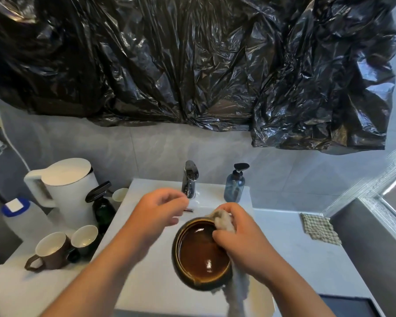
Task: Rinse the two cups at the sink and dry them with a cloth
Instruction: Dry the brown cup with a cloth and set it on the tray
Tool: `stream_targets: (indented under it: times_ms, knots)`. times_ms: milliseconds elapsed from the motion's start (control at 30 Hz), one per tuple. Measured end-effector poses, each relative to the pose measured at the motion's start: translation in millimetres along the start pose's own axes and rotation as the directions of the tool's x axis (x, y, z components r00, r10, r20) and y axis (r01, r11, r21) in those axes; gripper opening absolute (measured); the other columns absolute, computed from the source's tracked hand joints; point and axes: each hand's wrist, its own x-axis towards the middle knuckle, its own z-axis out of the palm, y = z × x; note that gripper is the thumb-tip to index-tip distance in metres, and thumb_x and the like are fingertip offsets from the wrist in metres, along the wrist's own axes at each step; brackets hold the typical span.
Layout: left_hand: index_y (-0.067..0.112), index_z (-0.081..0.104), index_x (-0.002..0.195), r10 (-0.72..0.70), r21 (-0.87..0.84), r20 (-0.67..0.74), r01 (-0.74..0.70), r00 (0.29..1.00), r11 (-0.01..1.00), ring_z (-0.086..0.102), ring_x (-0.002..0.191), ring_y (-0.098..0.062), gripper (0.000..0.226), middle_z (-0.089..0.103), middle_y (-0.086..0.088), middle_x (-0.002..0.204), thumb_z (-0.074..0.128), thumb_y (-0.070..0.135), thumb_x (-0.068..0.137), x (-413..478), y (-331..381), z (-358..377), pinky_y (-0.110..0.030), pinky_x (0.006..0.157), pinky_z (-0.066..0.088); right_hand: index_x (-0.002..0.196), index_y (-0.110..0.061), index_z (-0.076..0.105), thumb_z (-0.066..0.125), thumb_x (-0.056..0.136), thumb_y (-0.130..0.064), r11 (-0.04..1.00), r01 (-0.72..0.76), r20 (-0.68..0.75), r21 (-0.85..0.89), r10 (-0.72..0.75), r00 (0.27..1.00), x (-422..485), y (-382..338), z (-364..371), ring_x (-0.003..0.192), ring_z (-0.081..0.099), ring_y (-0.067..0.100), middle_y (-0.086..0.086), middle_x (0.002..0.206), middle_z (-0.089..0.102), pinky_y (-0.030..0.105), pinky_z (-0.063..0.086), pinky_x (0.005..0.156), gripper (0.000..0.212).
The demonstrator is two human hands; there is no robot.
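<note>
Over the sink [146, 282] — right hand [245, 239] grips cloth [223, 221] on cup [201, 255]; left hand [160, 209] loose, empty.

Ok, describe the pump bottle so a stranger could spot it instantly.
Find the sink below the black plastic sheeting. On its back ledge, right of the chrome tap, stands the pump bottle. It is translucent blue with a black top, unlike the dark green spray bottle left of the sink.
</note>
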Motion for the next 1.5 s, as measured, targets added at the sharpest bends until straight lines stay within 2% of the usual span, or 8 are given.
stream_targets:
  times_ms: [233, 433, 600, 867, 1000, 1133, 1400, 1500]
  knots:
    - [0.013, 0.064, 0.086, -0.282, 0.345, 0.603, 0.075, 0.746, 0.936, 0.069, 0.065, -0.021, 0.024, 0.072, -0.008, 0.073, 0.080, 0.016, 0.067, 35.4, 20.9, -25.6, -0.028, 0.062, 0.060, 0.109, -0.030, 0.050, 0.071, 0.084, -0.015, 1.000, 0.029, 0.179, -0.008, -0.027, 0.984, 6.3, -11.5, -5.9, 0.084, 0.063, 0.011, -0.002, 0.100, 0.062, 0.030, 0.059, 0.074, 0.036]
    - [0.013, 0.065, 0.087, -0.297, 0.240, 0.638, 0.183, 0.711, 0.953, 0.067, 0.058, -0.018, 0.032, 0.068, -0.008, 0.070, 0.081, 0.019, 0.061, 41.6, 6.3, -17.9, -0.027, 0.054, 0.059, 0.108, -0.030, 0.055, 0.073, 0.070, -0.034, 0.998, 0.029, 0.223, 0.063, -0.042, 0.974, 11.5, -5.8, -7.4, 0.087, 0.066, 0.012, -0.001, 0.101, 0.066, 0.029, 0.059, 0.076, 0.042]
    - [-0.006, 0.063, 0.111, -0.319, 0.109, 0.643, 0.329, 0.697, 0.938, 0.070, 0.060, -0.017, 0.056, 0.071, -0.012, 0.079, 0.072, 0.016, 0.060, 29.0, -19.9, -19.2, -0.026, 0.054, 0.059, 0.103, -0.021, 0.075, 0.064, 0.080, -0.033, 0.942, 0.014, 0.064, 0.335, -0.038, 0.997, 15.2, 15.1, -10.6, 0.100, 0.071, 0.027, 0.008, 0.104, 0.076, 0.053, 0.055, 0.096, 0.028]
    - [0.000, 0.067, 0.104, -0.295, -0.404, 0.282, 0.392, 0.913, 0.826, 0.067, 0.072, -0.032, 0.043, 0.073, -0.019, 0.084, 0.051, 0.011, 0.065, -11.1, -55.7, -2.8, -0.036, 0.053, 0.055, 0.124, -0.014, 0.066, 0.038, 0.099, -0.047, 0.456, -0.049, -0.050, 0.889, 0.203, 0.978, -3.1, 57.4, -8.4, 0.105, 0.072, 0.031, 0.014, 0.122, 0.071, 0.050, 0.049, 0.089, 0.050]
    - [0.001, 0.065, 0.096, -0.321, -0.507, -0.014, 0.270, 0.947, 0.819, 0.062, 0.078, -0.034, 0.030, 0.070, -0.016, 0.080, 0.039, 0.009, 0.085, -18.1, -64.5, 20.7, -0.033, 0.056, 0.048, 0.108, -0.037, 0.076, 0.052, 0.084, -0.043, 0.681, -0.015, -0.071, 0.732, 0.099, 0.993, -19.3, 51.7, 23.3, 0.108, 0.071, 0.020, 0.000, 0.124, 0.072, 0.047, 0.048, 0.096, 0.035]
    - [-0.013, 0.062, 0.094, -0.272, -0.273, -0.011, 0.259, 0.962, 0.926, 0.058, 0.078, -0.036, 0.051, 0.062, -0.020, 0.077, 0.048, 0.023, 0.059, -20.2, -61.4, 28.6, -0.041, 0.070, 0.042, 0.128, -0.053, 0.059, 0.040, 0.096, -0.062, 0.917, 0.169, -0.102, 0.362, -0.142, 0.985, -24.3, 36.3, 41.4, 0.138, 0.041, -0.003, -0.038, 0.137, 0.052, 0.030, 0.032, 0.115, 0.038]
    - [0.013, 0.043, 0.058, -0.203, 0.092, 0.192, 0.189, 0.960, 0.978, 0.033, 0.064, -0.023, 0.011, 0.035, -0.010, 0.063, 0.049, 0.019, 0.050, -25.3, -28.0, 29.3, -0.039, 0.063, 0.028, 0.104, -0.023, 0.072, 0.037, 0.098, -0.037, 0.958, 0.284, 0.189, -0.028, -0.274, 0.943, -5.8, 7.8, 10.2, 0.105, 0.062, 0.017, -0.003, 0.106, 0.071, 0.046, 0.048, 0.095, 0.038]
    - [0.014, 0.041, 0.055, -0.303, 0.096, 0.124, 0.293, 0.945, 0.951, 0.035, 0.057, -0.024, 0.011, 0.037, -0.007, 0.057, 0.048, 0.015, 0.046, -27.2, -30.0, 36.7, -0.034, 0.056, 0.033, 0.103, -0.019, 0.074, 0.030, 0.095, -0.050, 0.945, 0.301, 0.258, -0.126, -0.262, 0.930, -0.1, 5.9, 6.2, 0.108, 0.062, 0.012, -0.002, 0.112, 0.072, 0.034, 0.046, 0.100, 0.055]
